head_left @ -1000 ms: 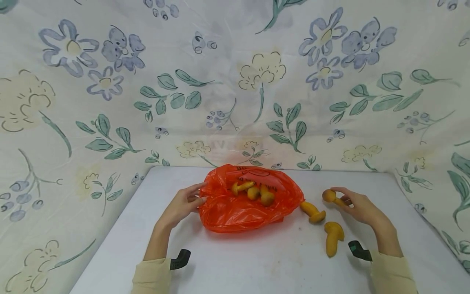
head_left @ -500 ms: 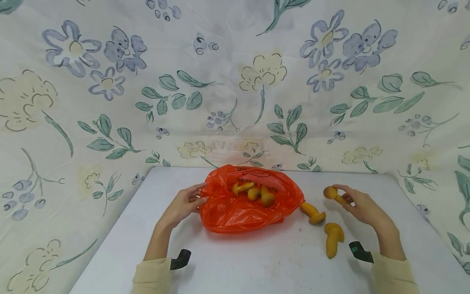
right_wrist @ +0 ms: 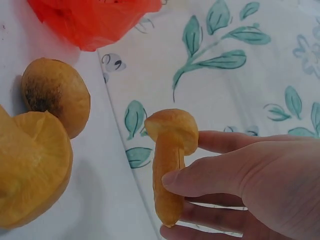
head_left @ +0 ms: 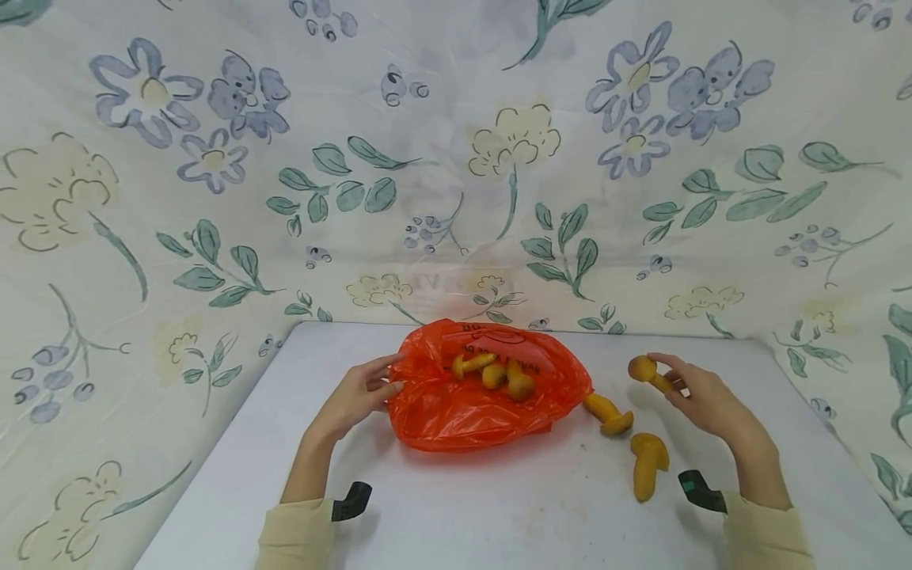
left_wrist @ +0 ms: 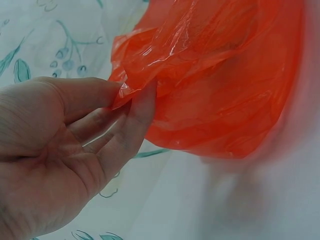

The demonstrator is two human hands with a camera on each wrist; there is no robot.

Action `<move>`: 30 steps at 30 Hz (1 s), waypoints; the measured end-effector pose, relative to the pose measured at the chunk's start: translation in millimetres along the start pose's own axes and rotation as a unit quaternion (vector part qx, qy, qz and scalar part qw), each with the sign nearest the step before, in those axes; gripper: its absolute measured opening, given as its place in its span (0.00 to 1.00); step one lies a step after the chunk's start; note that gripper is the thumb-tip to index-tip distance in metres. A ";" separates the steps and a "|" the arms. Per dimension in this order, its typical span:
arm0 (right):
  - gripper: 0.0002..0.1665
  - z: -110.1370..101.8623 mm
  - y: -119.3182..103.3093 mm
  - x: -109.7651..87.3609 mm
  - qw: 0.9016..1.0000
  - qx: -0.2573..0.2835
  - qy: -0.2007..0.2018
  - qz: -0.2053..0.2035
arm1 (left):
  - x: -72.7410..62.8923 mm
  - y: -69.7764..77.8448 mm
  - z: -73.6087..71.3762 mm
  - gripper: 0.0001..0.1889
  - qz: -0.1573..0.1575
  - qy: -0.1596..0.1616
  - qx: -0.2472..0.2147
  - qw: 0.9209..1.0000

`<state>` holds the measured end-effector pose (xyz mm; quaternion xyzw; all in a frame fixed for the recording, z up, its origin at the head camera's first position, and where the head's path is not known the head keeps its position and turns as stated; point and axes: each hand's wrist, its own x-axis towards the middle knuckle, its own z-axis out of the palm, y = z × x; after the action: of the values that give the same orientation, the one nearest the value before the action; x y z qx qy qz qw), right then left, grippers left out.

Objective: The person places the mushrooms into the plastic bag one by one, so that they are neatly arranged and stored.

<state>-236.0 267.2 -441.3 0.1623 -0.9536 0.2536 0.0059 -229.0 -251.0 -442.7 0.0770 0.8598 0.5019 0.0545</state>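
My left hand (head_left: pixel 359 396) pinches the left edge of a red plastic bag (head_left: pixel 456 419). In the left wrist view, thumb and fingers close on a fold of the thin film (left_wrist: pixel 210 105). Several yellow-brown mushrooms (head_left: pixel 521 385) show inside the bag's wide mouth. On the right, my right hand (head_left: pixel 705 396) holds another mushroom (right_wrist: pixel 167 175) by its stem, between thumb and fingers, cap pointing left in the head view. Two more lie on the table: one mushroom (head_left: pixel 610 417) beside the bag's right corner, another mushroom (head_left: pixel 647 467) nearer the front, cap toward the back.
A white table (head_left: pixel 484 514) carries everything. Floral cloth (head_left: pixel 427 198) hangs behind it and along both sides. A black wrist mount (head_left: pixel 352 501) sticks out by the left sleeve, and a similar black mount (head_left: pixel 701 490) by the right.
The right hand has risen slightly with the mushroom in it. The left hand keeps its grip on the bag, and the mushrooms on the table stay where they were.
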 end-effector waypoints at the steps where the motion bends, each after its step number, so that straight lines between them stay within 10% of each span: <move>1: 0.33 -0.1 -0.2 0.1 1.000 -0.001 0.001 -0.001 | 0.2 0.2 0.1 0.27 0.000 0.000 0.000 1.000; 30: 0.31 -16.2 -29.8 18.3 1.000 0.000 -0.005 -0.029 | 1.4 0.6 1.0 0.28 -0.006 0.001 -0.002 1.000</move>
<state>-245.1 245.1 -411.1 0.1914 -0.9483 0.2529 0.0084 -230.2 -249.6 -442.7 0.0711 0.8594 0.5031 0.0571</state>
